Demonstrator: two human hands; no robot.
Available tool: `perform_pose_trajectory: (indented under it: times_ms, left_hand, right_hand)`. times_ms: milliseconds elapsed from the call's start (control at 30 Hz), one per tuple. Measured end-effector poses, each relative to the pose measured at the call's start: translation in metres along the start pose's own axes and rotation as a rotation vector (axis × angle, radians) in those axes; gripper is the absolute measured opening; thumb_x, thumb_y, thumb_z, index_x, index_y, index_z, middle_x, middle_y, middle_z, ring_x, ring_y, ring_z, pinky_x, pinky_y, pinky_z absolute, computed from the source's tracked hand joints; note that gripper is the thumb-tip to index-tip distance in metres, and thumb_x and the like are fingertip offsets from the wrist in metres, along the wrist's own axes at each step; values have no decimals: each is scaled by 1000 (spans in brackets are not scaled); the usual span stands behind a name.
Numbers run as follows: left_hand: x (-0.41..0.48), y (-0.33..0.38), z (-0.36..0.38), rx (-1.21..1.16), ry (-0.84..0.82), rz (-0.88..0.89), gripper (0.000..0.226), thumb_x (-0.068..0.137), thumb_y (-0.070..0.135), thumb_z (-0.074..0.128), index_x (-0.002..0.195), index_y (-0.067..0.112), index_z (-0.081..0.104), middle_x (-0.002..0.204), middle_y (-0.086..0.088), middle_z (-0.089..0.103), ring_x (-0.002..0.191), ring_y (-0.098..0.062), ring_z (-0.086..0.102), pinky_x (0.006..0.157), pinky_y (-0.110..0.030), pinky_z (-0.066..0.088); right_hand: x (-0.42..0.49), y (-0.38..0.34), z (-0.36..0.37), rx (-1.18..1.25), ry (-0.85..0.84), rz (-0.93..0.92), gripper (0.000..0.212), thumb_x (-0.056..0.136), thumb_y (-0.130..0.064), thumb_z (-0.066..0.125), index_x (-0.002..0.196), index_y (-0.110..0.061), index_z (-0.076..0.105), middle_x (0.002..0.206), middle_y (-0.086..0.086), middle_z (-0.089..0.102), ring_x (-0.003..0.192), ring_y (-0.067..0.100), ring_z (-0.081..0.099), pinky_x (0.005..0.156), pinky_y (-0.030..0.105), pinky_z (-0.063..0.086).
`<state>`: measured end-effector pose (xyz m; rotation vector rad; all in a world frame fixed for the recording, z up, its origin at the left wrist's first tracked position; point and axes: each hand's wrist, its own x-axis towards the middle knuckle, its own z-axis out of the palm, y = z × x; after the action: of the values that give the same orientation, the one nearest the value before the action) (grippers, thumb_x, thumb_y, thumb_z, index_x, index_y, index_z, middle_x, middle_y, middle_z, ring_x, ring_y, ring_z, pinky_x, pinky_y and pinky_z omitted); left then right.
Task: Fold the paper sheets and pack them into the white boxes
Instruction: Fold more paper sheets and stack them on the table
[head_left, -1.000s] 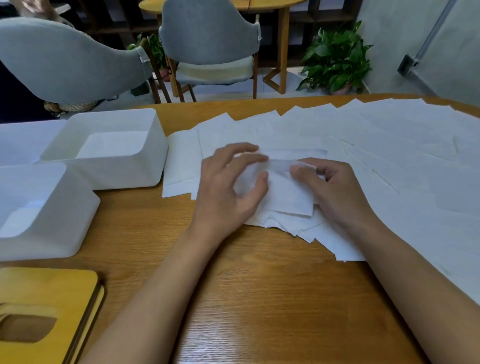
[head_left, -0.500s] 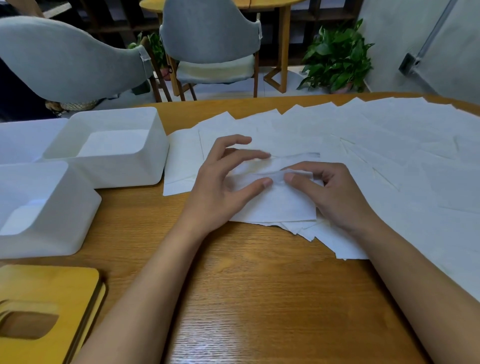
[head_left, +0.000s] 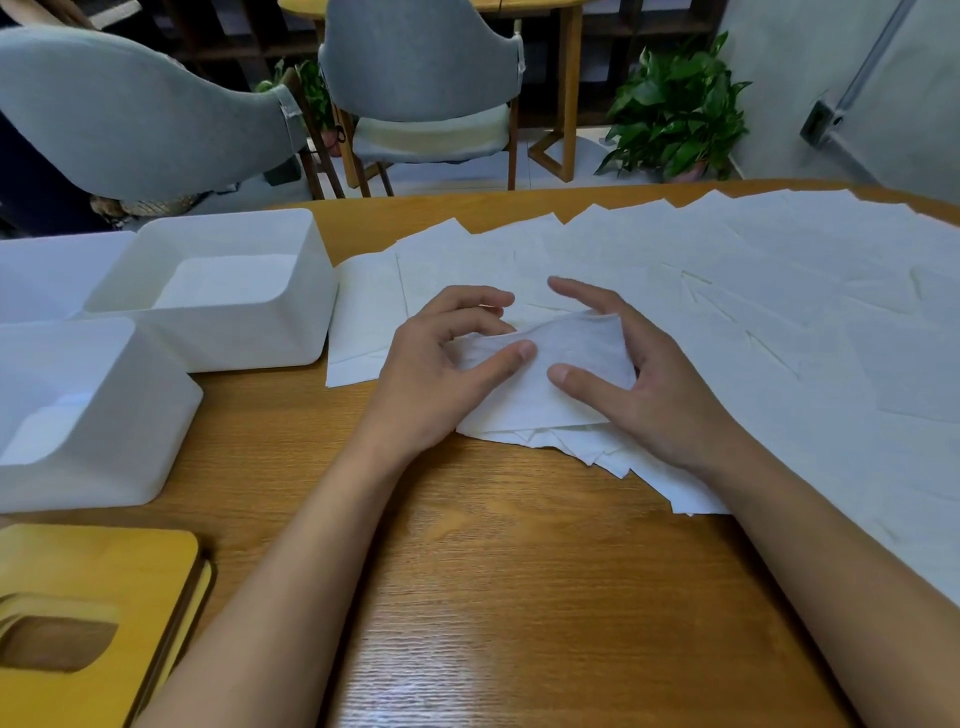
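Folding step: the left hand (head_left: 441, 364) and right hand (head_left: 639, 379) are holding one folded sheet (head_left: 566, 379) between them, with the thumbs lying on top and the fingers curling over its far edge.
Hands: both are closing narrowly on that sheet, the left at its left end and the right at its right end.
Why held so: the thumbs are probably pinning the lower layer while the fingers are drawing the far edge over, as the middle is arching upward.
Task thing: the sheet is lying on the near edge of the loose paper sheets (head_left: 779, 291), which are fanning rightward across the table (head_left: 519, 571).
Boxes: the far white box (head_left: 291, 332) and near white box (head_left: 119, 441) are standing open at left, the far one just beside the leftmost sheet; I cannot tell their contents.
Around: a yellow wooden lid (head_left: 104, 571) is lying at the near-left corner. Grey chairs (head_left: 415, 57) and a potted plant (head_left: 675, 109) are standing beyond.
In the way: the path to the far box is looking open, though the loose sheets underneath are likely to drag along on lifting.
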<state>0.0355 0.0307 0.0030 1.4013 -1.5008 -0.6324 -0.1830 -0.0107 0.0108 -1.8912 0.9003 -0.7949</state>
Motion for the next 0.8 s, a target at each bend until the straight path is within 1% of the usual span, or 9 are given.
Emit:
perform_pose_trajectory:
  times_ms: [167, 267, 333, 400, 500, 567, 633, 733, 800]
  left_hand:
    - [-2, 1, 1, -34, 1, -56, 15, 88, 30, 85, 99, 21, 80, 112, 16, 74, 112, 1, 65, 94, -14, 47]
    - [-1, 3, -1, -54, 3, -79, 23, 88, 29, 85, 108, 24, 74, 104, 12, 76, 105, -3, 69, 89, -19, 53]
    - [0, 3, -5, -121, 2, -127, 25, 88, 25, 85, 111, 26, 73, 97, 3, 77, 98, -9, 73, 83, -29, 59]
    - [-1, 3, -6, -134, 20, -137, 24, 89, 24, 84, 111, 26, 74, 92, 0, 77, 93, -13, 74, 77, -33, 61]
    - [0, 1, -4, -97, 42, -118, 24, 89, 26, 84, 111, 26, 74, 91, 2, 76, 93, -11, 72, 78, -30, 59]
    - [2, -6, -8, 25, 98, -86, 23, 91, 31, 82, 112, 27, 74, 97, 9, 76, 99, -5, 69, 82, -25, 54]
    - [5, -20, -16, 244, 212, -64, 28, 93, 35, 79, 118, 26, 72, 114, 13, 72, 111, -1, 63, 92, -25, 50]
    - [8, -38, -29, 479, 273, -216, 50, 90, 41, 77, 135, 24, 63, 141, 6, 57, 129, -12, 53, 101, -24, 39]
    - [8, -44, -31, 498, 268, -283, 56, 91, 45, 75, 139, 21, 60, 144, 2, 57, 133, -17, 52, 100, -23, 34]
  right_hand:
    - [0, -1, 1, -56, 12, -40, 71, 102, -23, 67, 158, -48, 30, 160, -33, 31, 146, -13, 28, 118, 22, 27]
    - [0, 0, 2, -55, 54, -69, 77, 101, -17, 67, 159, -44, 25, 160, -35, 26, 146, -14, 26, 119, 23, 28]
    - [0, 0, 0, -37, 62, -82, 81, 99, -15, 70, 157, -46, 23, 158, -39, 23, 144, -8, 36, 119, 31, 38]
    - [-1, -3, -2, 14, 18, -72, 77, 97, -15, 74, 152, -49, 33, 153, -35, 35, 132, 6, 55, 107, 37, 51]
    - [-1, 0, -3, -23, -45, -38, 36, 100, -11, 69, 125, -35, 73, 125, -23, 71, 121, 2, 64, 109, 36, 50]
    - [-1, 4, -2, -33, 3, 18, 31, 101, -8, 65, 108, -33, 82, 113, -23, 76, 118, -3, 64, 111, 31, 47]
    - [1, 7, -3, -35, 97, 58, 31, 101, -10, 64, 107, -35, 82, 113, -24, 76, 119, -4, 63, 110, 31, 47]
    - [3, 12, -7, -6, 188, 66, 32, 100, -8, 64, 107, -33, 82, 115, -21, 76, 121, -2, 63, 111, 32, 46]
    - [4, 13, -7, 1, 197, 67, 32, 100, -8, 64, 106, -34, 82, 115, -21, 76, 121, -2, 63, 112, 34, 46]
